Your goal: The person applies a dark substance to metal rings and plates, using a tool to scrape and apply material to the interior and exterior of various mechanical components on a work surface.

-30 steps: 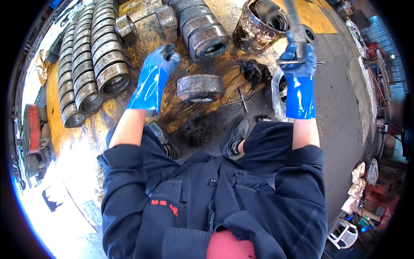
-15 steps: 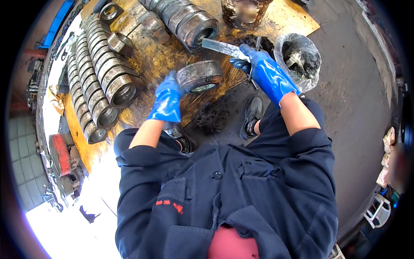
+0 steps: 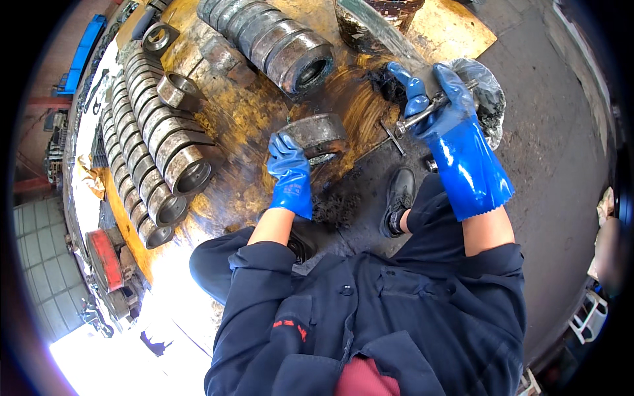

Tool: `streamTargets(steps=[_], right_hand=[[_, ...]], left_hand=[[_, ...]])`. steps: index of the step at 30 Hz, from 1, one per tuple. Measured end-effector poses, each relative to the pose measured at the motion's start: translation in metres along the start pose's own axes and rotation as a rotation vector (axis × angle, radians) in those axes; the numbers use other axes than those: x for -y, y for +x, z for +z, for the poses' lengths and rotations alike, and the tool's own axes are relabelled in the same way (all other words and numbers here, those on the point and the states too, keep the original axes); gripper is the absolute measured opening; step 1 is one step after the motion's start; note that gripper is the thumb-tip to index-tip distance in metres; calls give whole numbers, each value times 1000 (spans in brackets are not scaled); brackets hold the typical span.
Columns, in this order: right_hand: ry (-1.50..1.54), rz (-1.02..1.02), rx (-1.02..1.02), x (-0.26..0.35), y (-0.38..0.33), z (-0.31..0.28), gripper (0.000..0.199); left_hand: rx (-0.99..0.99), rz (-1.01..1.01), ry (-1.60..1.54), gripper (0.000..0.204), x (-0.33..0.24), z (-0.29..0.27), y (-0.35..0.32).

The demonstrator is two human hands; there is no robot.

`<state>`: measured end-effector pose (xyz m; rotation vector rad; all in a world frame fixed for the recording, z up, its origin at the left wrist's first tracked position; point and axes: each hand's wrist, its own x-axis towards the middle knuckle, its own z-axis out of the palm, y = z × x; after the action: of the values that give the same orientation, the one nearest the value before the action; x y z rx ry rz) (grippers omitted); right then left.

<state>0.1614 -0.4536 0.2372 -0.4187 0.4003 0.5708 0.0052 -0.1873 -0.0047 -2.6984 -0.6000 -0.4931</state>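
Note:
My left hand [image 3: 288, 168], in a blue rubber glove, is closed against the near left side of a thick, dirty steel ring [image 3: 316, 134]. The ring rests tilted on the stained board. My right hand [image 3: 450, 115], gloved alike, is raised right of the ring, its thumb and fingers around a long flat metal bar [image 3: 382, 30]. That bar points up and to the left, blurred by motion. Close against the right hand lies a shiny metal rod [image 3: 416, 119]; whether the fingers hold it I cannot tell.
Steel rings stand in rows on the board [image 3: 456, 30], several at left [image 3: 158, 125] and a larger row [image 3: 271, 46] at the back. A dark-stained bucket [image 3: 360, 36] is at the far side. Right of my hand sits a plastic-lined container [image 3: 492, 99]. Dark shavings [image 3: 335, 208] lie near my shoe [image 3: 399, 198].
My right hand has moved right, swinging the bar from beside the large ring row up toward the bucket. My left hand has shifted onto the ring's near side. The whole view has also shifted.

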Motion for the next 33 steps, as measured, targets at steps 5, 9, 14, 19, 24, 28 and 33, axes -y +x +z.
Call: streamTargets(steps=[5, 9, 14, 19, 24, 28, 33], right_hand=[[-9, 84, 280, 4, 6, 5, 43], [8, 151, 225, -3, 3, 14, 62], [-130, 147, 168, -2, 17, 1, 53], [-385, 118, 215, -13, 21, -6, 35], [-1039, 6, -66, -51, 30, -9, 30], [-1365, -19, -20, -83, 65, -72, 16], [-2614, -304, 262, -86, 78, -121, 23]], left_hand=[[545, -63, -3, 30, 11, 27, 81], [379, 28, -39, 23, 29, 44, 111], [658, -24, -136, 32, 22, 39, 143], [676, 46, -420, 51, 63, -10, 146], [333, 10, -537, 39, 114, -85, 166], [350, -274, -1111, 37, 141, -171, 157], [100, -343, -1085, 33, 187, -171, 113]])
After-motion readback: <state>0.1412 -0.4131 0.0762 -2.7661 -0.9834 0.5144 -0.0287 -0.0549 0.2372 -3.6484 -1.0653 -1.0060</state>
